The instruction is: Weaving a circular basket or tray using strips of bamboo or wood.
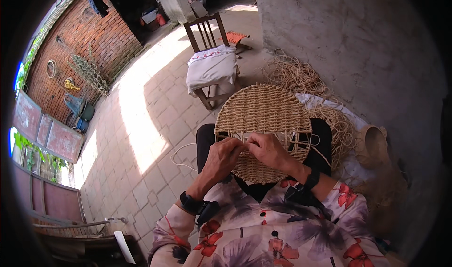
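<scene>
A round woven straw piece (263, 109) rests on my lap, tightly woven at its far and near parts. Across its middle runs an open band of bare frame strands (297, 140). At this band my left hand (225, 155) and my right hand (269, 150) meet, fingers bent and pinched close together. What the fingertips pinch is hidden by the hands. A loose pale cord (175, 157) curves out beside my left hand. Another cord (322, 155) trails off the piece's right side toward the coiled cord (333, 133).
More twisted straw cord (296, 74) lies heaped along the grey wall (348, 45). A wooden chair (207, 38) with a white cloth (212, 69) stands ahead, a small orange-topped stool (237, 37) behind it. At my right sits a tan rounded object (372, 144). Paving (155, 173) spreads leftward.
</scene>
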Available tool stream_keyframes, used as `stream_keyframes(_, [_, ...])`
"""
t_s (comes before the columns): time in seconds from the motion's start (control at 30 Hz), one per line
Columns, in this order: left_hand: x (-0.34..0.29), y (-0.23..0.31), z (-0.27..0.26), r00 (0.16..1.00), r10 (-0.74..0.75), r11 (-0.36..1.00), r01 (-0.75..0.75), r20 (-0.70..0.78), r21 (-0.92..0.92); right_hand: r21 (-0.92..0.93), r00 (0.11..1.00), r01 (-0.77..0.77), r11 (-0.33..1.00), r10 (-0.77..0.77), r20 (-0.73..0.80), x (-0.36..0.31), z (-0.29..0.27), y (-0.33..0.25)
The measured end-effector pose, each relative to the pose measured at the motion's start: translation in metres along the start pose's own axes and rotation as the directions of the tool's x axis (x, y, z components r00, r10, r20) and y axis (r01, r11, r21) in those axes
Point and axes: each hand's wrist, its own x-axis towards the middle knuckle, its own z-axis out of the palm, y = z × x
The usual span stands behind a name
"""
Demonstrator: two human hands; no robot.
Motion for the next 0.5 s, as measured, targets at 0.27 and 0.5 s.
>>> stream_keyframes(0.27, [0.0,-0.005,-0.007,0.872,-0.413,0.833,0.478,0.262,-0.279,-0.633,0.742,0.542,0.552,-0.668,0.053,-0.009,-0.001,0.001])
stream_keyframes(0.5, [-0.002,-0.01,-0.008,0.914,-0.314,0.886,0.379,0.255,-0.267,-0.441,0.889,0.389,0.809,-0.456,-0.05,-0.007,0.003,0.001])
